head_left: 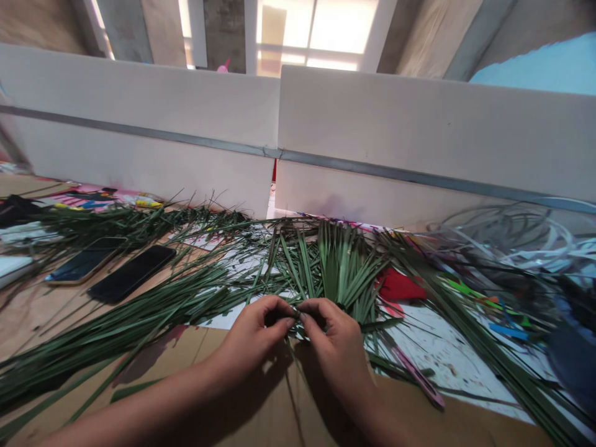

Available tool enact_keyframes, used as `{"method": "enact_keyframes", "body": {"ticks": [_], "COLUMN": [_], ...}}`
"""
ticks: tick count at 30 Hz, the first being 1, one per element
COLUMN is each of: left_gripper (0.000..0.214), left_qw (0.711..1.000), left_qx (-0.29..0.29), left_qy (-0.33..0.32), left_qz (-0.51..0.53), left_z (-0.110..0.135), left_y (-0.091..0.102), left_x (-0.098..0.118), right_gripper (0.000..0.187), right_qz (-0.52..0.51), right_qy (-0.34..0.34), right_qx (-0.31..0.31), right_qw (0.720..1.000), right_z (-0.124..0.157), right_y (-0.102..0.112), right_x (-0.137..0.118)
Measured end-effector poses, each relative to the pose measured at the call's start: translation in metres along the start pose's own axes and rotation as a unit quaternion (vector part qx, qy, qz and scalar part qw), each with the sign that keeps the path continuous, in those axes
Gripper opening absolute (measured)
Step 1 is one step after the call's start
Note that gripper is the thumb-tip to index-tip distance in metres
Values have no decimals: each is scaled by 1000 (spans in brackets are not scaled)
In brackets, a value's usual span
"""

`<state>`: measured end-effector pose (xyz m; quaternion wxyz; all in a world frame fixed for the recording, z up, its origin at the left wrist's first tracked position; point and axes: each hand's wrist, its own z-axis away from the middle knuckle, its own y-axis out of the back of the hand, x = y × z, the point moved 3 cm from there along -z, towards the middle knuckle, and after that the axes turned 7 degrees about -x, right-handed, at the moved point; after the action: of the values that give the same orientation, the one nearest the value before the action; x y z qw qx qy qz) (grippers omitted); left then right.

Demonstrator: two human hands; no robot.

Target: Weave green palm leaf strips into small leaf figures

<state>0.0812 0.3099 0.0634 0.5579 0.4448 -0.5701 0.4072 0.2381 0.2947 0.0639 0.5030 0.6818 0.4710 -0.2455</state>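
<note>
My left hand (263, 332) and my right hand (338, 338) meet in the middle, each with thumb and forefinger pinched. Between the fingertips is a small piece of green leaf strip (297, 315), mostly hidden by my fingers. A thin strand hangs down below it over the cardboard (205, 344). Just beyond my hands spreads a fan of green palm-like leaves (342, 264). To the left lies a long bundle of cut leaf strips (153, 313). A slim pink tool (419, 379), perhaps a cutter, rests right of my right hand.
Two phones, one with a lit-looking screen (88, 261) and one dark (133, 273), lie at left. A red cloth-like item (401, 284) sits behind the right hand. Long leaves (484, 335) and coiled pale strips (526, 239) are at right. White panels (419, 124) stand behind.
</note>
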Motion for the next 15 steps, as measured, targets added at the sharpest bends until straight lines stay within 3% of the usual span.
{"method": "enact_keyframes", "body": {"ticks": [7, 15], "left_gripper": [22, 28], "left_qw": [958, 945], "left_qx": [-20, 19], "left_qy": [169, 159], "left_qz": [231, 285], "left_z": [12, 14], "left_y": [-12, -12], "left_x": [-5, -2], "right_gripper": [6, 12], "right_qz": [-76, -52], "right_qy": [-46, 25], "right_qx": [13, 11], "right_qw": [996, 998], "right_z": [-3, -2], "right_y": [1, 0], "right_x": [11, 5]}}
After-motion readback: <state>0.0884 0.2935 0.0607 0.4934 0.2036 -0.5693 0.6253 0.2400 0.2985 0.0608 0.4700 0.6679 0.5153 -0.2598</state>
